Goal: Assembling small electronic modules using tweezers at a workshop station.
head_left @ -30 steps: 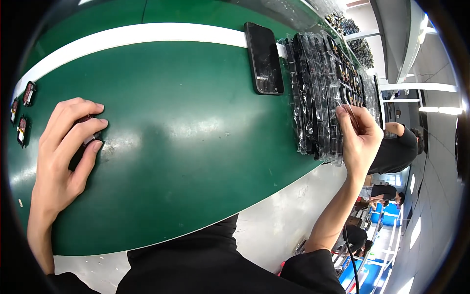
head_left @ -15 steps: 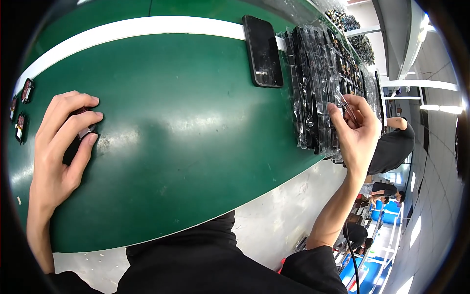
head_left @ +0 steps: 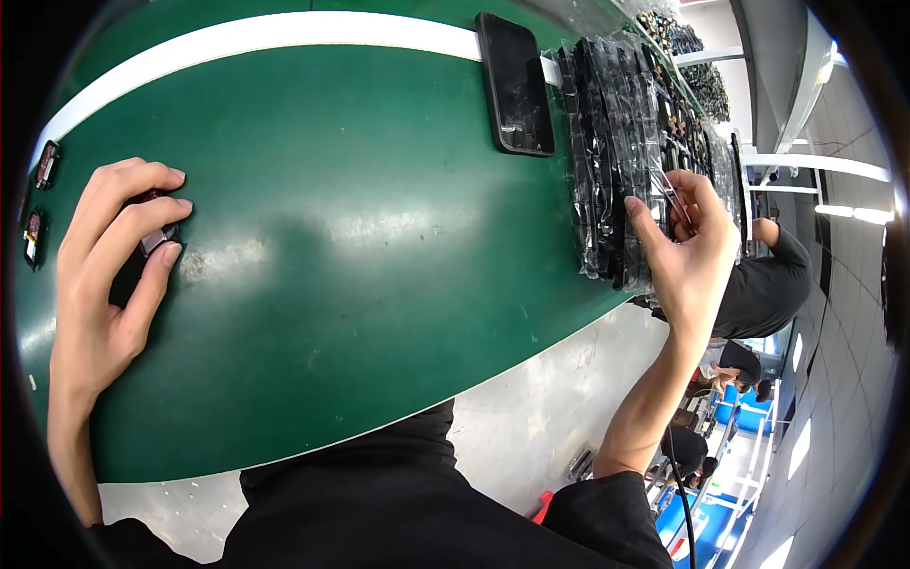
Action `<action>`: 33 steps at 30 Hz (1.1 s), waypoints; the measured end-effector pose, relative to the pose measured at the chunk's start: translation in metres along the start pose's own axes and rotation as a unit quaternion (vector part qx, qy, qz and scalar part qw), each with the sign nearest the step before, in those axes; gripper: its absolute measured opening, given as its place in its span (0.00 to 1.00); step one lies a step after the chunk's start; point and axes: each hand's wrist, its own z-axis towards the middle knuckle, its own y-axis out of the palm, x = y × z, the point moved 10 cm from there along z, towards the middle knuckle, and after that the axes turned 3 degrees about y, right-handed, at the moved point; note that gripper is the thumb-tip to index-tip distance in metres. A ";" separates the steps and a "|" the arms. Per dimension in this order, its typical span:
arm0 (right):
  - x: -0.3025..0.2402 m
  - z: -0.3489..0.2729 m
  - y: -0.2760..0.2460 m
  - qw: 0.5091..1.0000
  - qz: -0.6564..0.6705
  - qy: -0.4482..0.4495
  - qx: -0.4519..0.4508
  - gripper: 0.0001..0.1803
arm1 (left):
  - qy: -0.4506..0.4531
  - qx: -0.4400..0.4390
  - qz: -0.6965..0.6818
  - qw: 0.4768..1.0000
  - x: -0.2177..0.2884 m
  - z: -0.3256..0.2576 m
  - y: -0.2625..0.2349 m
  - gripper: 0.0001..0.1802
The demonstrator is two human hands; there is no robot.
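At the left of the green table, my left hand (head_left: 100, 270) is curled round a small dark part (head_left: 156, 237). Its fingertips and thumb close about the part, and the fingers hide much of it. My right hand (head_left: 699, 256) is raised at the right, by a stack of clear plastic trays (head_left: 599, 161) holding black pieces. Metal tweezers (head_left: 672, 194) sit in its fingers, tips toward the trays; whether they touch anything cannot be made out.
A black smartphone (head_left: 517, 90) lies left of the trays. Two small dark parts (head_left: 34, 237) rest at the table's far left. A white strip (head_left: 284, 30) crosses the table's far side. A person in black (head_left: 773, 284) is beyond the trays, with others farther back.
The whole view has shifted slightly, with the table higher in it. My right hand has turned a little, showing more of the tweezers. My left hand still holds the small part.
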 end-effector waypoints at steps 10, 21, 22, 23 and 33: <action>0.005 -0.001 0.003 0.999 0.032 0.024 -0.015 0.18 | 0.002 -0.012 0.005 1.000 -0.001 -0.002 0.002 0.19; -0.025 -0.010 0.006 0.979 -0.199 -0.042 0.032 0.33 | 0.016 -0.006 0.002 1.000 0.000 -0.002 0.001 0.18; -0.023 -0.009 0.008 0.980 -0.197 -0.027 0.019 0.34 | 0.014 -0.006 0.002 1.000 -0.001 -0.002 0.001 0.18; -0.023 -0.009 0.008 0.980 -0.197 -0.027 0.018 0.34 | 0.012 -0.006 0.001 1.000 -0.001 -0.002 0.001 0.18; -0.027 -0.014 0.011 0.972 -0.222 -0.068 0.035 0.35 | 0.021 0.024 0.015 0.999 0.003 -0.001 -0.002 0.15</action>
